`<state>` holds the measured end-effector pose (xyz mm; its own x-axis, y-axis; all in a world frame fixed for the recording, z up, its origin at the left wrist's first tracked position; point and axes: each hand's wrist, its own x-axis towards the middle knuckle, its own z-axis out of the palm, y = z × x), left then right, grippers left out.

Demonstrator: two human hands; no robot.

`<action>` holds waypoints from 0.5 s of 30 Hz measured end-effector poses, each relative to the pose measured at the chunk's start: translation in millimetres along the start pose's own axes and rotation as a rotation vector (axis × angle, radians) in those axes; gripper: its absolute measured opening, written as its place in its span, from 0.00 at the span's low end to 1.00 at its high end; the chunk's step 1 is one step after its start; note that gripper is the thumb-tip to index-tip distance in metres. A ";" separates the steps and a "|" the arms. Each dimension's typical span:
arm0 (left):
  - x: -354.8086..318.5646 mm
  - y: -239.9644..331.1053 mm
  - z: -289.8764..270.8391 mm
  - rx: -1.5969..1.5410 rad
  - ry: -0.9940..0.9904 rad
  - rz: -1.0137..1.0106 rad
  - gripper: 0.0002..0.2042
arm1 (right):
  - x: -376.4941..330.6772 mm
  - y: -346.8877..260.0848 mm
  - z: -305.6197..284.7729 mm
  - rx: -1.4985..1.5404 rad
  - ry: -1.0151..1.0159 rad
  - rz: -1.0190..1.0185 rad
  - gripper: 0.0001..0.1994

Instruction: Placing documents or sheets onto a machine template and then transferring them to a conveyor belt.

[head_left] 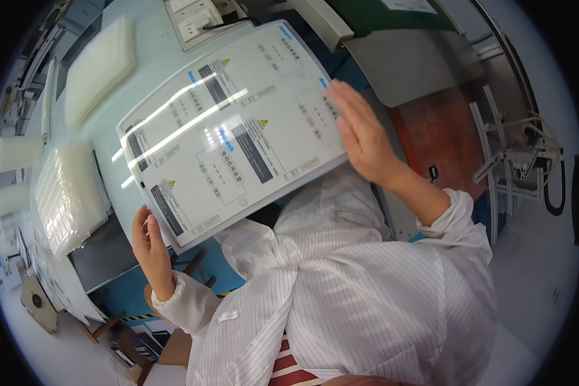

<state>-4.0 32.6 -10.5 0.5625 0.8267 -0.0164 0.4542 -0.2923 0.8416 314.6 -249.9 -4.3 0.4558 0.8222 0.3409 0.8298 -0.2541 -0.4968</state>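
A broad stack of glossy, transparent-looking printed sheets [206, 154] lies at a slant before me, its near edge above my lap. Repeated panels with dark blocks, blue marks and yellow warning triangles cover the top sheet. My left hand [153, 251] is at the stack's lower left corner, fingers extended along the edge. Against the right edge rests my right hand [365, 138], its fingers straight and close together, slightly blurred. Neither hand wraps round the sheets. Bright reflections hide some of the print, and the stack's underside is out of sight.
Clear-wrapped translucent sheets [71, 196] and another pale stack [101, 69] lie on the table's left side. White rolls [13, 201] stand beyond them. A switch box [193, 24] sits at the far edge. To the right are a grey metal plate [412, 67], a reddish-brown surface [437, 145] and a metal-framed device [518, 167].
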 end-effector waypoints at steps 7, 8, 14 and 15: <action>-11.8 6.5 38.6 -0.110 0.265 0.036 0.22 | -15.6 17.2 22.5 0.659 0.101 0.703 0.31; -13.9 8.9 41.6 -0.179 0.344 0.037 0.22 | -16.6 13.2 26.7 0.676 0.102 0.703 0.32; -6.9 1.6 47.9 -0.144 0.352 0.035 0.20 | -17.7 4.0 23.5 0.652 0.043 0.699 0.34; -5.6 -2.0 45.3 -0.097 0.331 0.047 0.19 | -18.1 4.9 22.2 0.641 0.032 0.694 0.34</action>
<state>23.4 6.8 -36.5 0.3198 0.9290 0.1864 0.3560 -0.3001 0.8850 303.3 -254.7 -30.6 0.7978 0.5759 -0.1785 0.0396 -0.3456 -0.9376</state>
